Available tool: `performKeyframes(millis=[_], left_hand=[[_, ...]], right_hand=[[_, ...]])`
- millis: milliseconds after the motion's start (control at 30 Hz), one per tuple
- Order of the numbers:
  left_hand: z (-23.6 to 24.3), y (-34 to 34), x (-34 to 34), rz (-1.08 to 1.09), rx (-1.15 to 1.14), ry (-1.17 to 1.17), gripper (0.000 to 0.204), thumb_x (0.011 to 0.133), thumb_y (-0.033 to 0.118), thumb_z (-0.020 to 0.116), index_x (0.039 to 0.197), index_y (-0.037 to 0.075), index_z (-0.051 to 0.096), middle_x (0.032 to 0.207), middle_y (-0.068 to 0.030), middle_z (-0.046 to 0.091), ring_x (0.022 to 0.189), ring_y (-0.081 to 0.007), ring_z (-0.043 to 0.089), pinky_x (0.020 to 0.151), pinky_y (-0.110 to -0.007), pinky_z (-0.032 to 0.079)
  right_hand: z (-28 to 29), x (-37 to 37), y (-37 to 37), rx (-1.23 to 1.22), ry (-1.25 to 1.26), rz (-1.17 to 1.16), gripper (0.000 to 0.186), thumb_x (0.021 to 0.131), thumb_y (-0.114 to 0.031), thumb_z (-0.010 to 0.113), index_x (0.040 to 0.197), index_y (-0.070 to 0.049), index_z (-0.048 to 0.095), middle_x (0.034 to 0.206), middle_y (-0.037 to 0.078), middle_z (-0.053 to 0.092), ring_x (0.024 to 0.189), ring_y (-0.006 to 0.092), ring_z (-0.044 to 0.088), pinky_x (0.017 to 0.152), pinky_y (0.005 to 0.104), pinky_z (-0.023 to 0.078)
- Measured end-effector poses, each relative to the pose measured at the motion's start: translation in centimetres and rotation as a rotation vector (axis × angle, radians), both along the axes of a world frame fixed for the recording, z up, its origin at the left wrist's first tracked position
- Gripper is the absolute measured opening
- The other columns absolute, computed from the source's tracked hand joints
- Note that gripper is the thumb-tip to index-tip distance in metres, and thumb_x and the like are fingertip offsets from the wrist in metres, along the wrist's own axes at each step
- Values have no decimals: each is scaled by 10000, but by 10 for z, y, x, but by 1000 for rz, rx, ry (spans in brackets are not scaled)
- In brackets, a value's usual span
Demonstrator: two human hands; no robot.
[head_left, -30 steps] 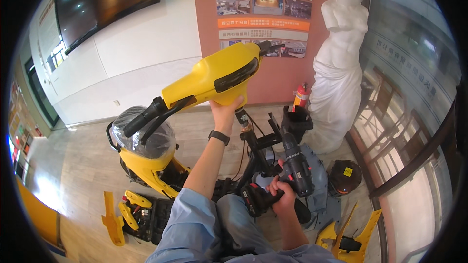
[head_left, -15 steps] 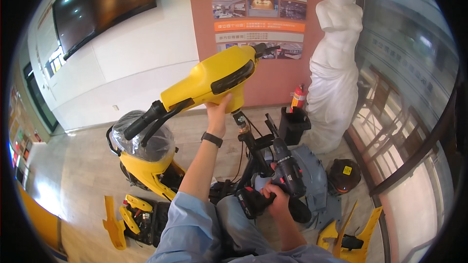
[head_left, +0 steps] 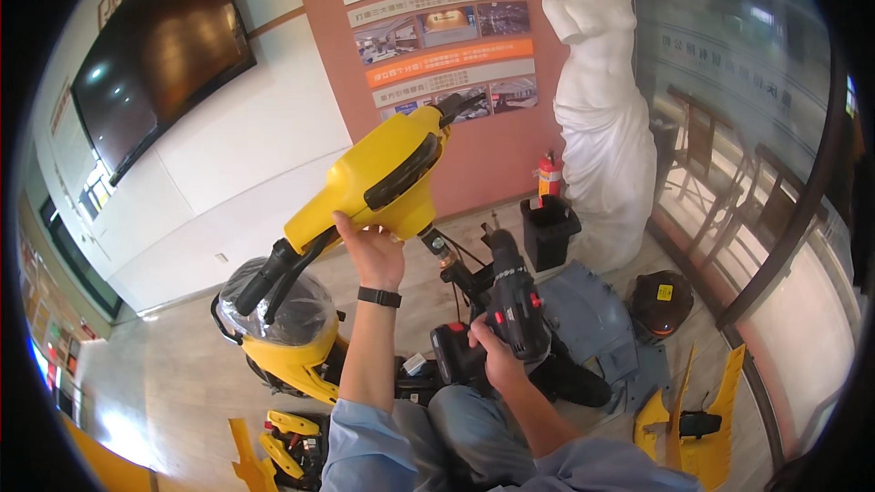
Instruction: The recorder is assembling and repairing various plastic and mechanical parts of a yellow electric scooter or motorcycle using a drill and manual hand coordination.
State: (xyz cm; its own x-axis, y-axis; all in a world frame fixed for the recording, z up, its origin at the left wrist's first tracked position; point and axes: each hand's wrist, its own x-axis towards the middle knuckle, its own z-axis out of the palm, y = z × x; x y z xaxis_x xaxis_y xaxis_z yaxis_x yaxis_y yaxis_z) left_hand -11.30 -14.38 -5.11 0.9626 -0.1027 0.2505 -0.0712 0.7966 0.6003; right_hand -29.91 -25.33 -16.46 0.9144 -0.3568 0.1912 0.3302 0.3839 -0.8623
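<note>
The yellow scooter handlebar assembly [head_left: 378, 173], with black grips and levers, slants across the middle on its steering column [head_left: 447, 255]. My left hand [head_left: 374, 260] holds its lower edge from below, the thumb up against the cover and the other fingers partly hidden behind it. In my right hand [head_left: 499, 355] is a black cordless drill [head_left: 515, 301], gripped by its handle. The drill's bit points up and away, just right of the column and seemingly apart from the cover. Its battery [head_left: 456, 353] sticks out left of my fingers.
A scooter body with a plastic-wrapped seat [head_left: 283, 301] stands left. Grey panels [head_left: 583, 319], a dark helmet [head_left: 663, 301] and yellow panels [head_left: 711, 419] lie right. Beyond are a black bin [head_left: 547, 237], a fire extinguisher [head_left: 550, 173] and a white statue [head_left: 602, 109]. An open toolbox [head_left: 296, 446] sits lower left.
My left hand has shifted left along the underside of the handlebar cover. The drill has moved up and left, its bit now pointing upward. The whole view has turned somewhat.
</note>
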Motion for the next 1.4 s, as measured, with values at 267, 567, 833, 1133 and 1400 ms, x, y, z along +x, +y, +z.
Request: performKeyframes(millis=[267,567,833,1133,1400], left_hand=[[6,-2,-7,127,0,65,907,754,747,580,1434,206,319,1403,-93,335,1305,-307,287,1072,-585,225],[8,-1,-26,171,-29,161,691,890,529,563,1431,140,382,1481,-29,395,1372,-224,328,1098,-486,239],[-28,3,-24,224,-35,71,698,844,565,584,1362,111,475,1380,-40,511,1296,-229,449,1066,-428,338],[-19,13,-53,147,-31,279,725,816,531,639,1353,69,486,1344,-82,538,1265,-255,484,1059,-435,370],[-6,38,-61,205,40,559,493,944,348,461,1304,16,517,1328,-104,554,1252,-258,494,1061,-418,371]], right_hand=[[41,24,9,89,-159,-180,120,923,-157,659,967,-51,624,785,8,622,755,94,598,698,254,471],[88,58,6,-254,27,-554,142,808,-10,687,925,-54,620,862,1,595,770,96,534,675,251,424],[117,119,20,-556,185,-605,233,823,-100,727,985,-15,583,925,67,605,888,194,577,783,342,447],[122,133,23,-738,327,-709,555,816,-78,740,1265,-32,417,971,69,573,854,189,593,791,335,476],[155,134,51,-250,342,-710,603,823,-38,736,1300,-34,367,962,17,521,862,122,572,760,271,490]])
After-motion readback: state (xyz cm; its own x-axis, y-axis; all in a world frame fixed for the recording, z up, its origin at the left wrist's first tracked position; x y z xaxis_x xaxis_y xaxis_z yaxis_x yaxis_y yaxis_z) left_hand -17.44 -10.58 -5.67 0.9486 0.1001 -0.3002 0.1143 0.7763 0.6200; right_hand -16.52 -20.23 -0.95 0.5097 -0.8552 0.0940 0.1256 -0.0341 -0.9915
